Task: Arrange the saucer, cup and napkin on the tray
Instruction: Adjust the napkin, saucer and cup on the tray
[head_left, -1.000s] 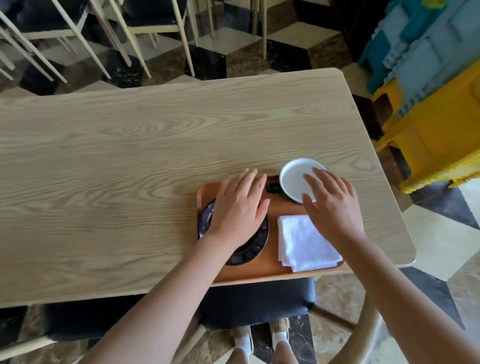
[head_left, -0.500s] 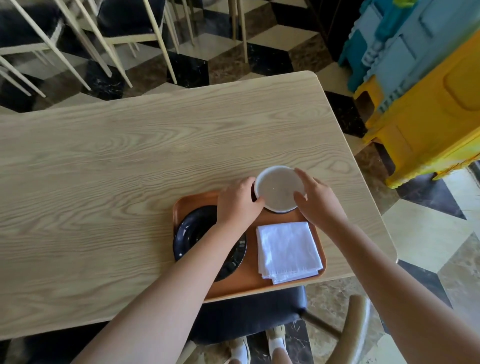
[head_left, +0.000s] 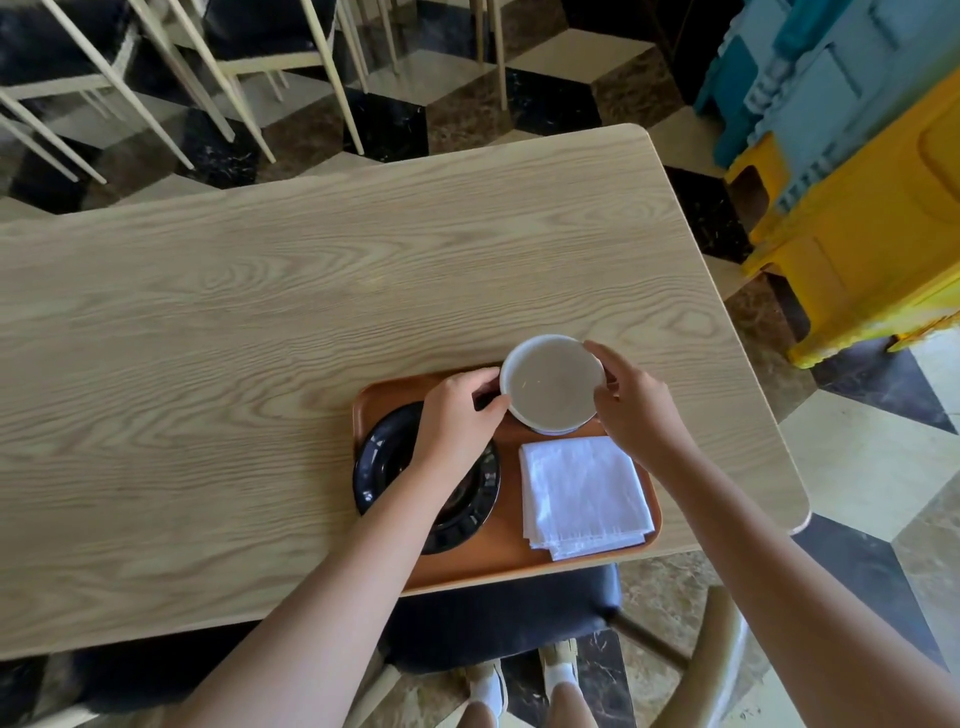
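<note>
An orange-brown tray (head_left: 511, 553) lies at the table's near edge. A black saucer (head_left: 384, 467) rests on its left half, partly covered by my left forearm. A folded white napkin (head_left: 584, 493) lies on its right half. A white cup (head_left: 550, 387) is at the tray's far right corner, its rim reaching past the tray's far edge. My left hand (head_left: 457, 415) grips the cup's left side, where a dark handle shows. My right hand (head_left: 634, 410) holds its right side. Whether the cup touches the tray is not clear.
The light wooden table (head_left: 260, 338) spreads to the left and far side of the tray. A black chair seat (head_left: 493, 618) sits under the near edge. Yellow and blue plastic crates (head_left: 857, 234) stand at the right, and chair legs (head_left: 234, 78) behind the table.
My left hand left the saucer and went to the cup's left side. My right hand closed on the cup's right side. The cup's mouth now faces up toward me.
</note>
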